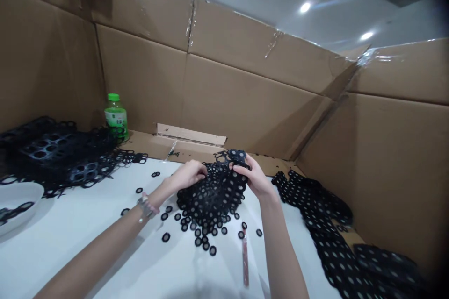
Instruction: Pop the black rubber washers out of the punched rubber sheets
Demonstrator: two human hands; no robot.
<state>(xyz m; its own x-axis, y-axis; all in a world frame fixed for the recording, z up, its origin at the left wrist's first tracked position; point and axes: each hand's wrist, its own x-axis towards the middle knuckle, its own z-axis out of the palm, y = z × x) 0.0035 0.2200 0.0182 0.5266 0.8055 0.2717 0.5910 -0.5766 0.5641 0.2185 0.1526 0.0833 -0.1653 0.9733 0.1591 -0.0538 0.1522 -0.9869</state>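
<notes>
My right hand (258, 178) grips a piece of black perforated sheet (237, 155), thumb in front, with pale-centred discs still in part of it and open rings at its left end. Below it lies a heap of small black rings with pale centres (210, 196), spilling toward me as loose pieces. My left hand (189, 174), with a bracelet (147, 206) on its wrist, is at the heap's left edge. Its fingers are curled together, and whatever they may hold is hidden.
Tangled black sheet scraps (63, 149) lie at left beside a green-capped bottle (116, 114) and a white bowl (21, 191). Disc-filled black sheets (326, 233) spread along the right. A reddish strip (245, 259) lies in front. Cardboard walls (245, 98) enclose the white table (115, 257).
</notes>
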